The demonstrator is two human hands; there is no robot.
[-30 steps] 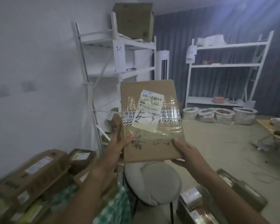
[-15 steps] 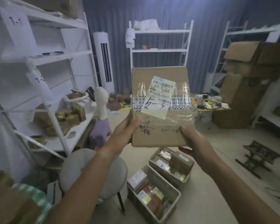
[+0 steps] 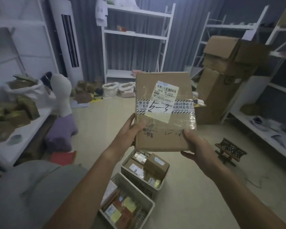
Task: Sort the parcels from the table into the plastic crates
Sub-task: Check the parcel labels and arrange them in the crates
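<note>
A: Two hands on one parcel (image 3: 164, 111) in the head view: left hand (image 3: 129, 131) and right hand (image 3: 195, 142) pinch its lower corners, label up, above the far crate (image 3: 144, 172).

B: I'd read the label, then lower it flat; near crate (image 3: 130, 200) looks full.

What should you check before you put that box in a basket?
1. Both hands hold the parcel, left hand and right hand: ok.
2. Shipping label faces the viewer: ok.
3. Label text readable: cannot tell, blurred.
4. Far crate has room: not ok, looks piled full.
5. Near crate has room: cannot tell.
6. Which crate matches: cannot tell.
</note>
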